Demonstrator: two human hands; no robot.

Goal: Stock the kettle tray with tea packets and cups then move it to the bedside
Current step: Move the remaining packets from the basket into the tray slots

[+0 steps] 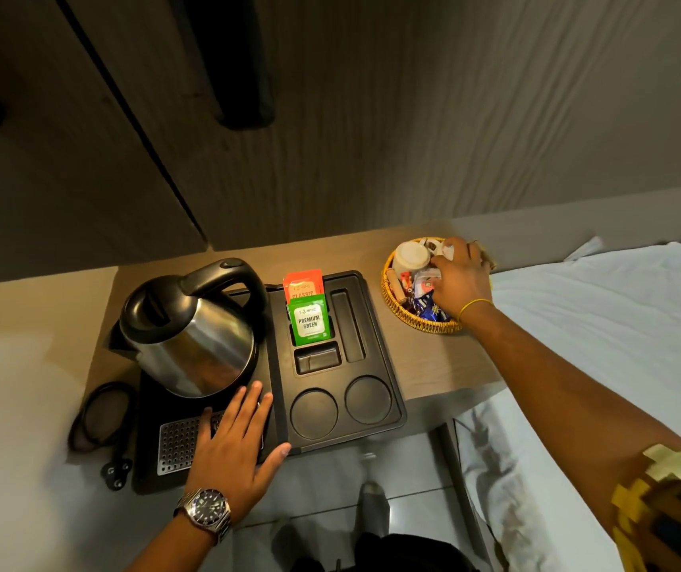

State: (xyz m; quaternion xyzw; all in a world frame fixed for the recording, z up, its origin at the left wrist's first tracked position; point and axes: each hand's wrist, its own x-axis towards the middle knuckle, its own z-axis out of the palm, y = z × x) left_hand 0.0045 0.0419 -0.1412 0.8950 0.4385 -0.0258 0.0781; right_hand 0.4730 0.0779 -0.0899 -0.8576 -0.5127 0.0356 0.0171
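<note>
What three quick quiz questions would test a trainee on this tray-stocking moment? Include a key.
1. True or false: both round cup wells in the black tray hold cups.
2. Which hand is in the wicker basket: A) left hand, B) right hand, C) neither?
3. What word is printed below "PREMIUM" on the green packet standing in the tray slot?

Key: 1. False, both wells are empty. 2. B; the left hand lies flat on the tray by the kettle. 3. GREEN.
</note>
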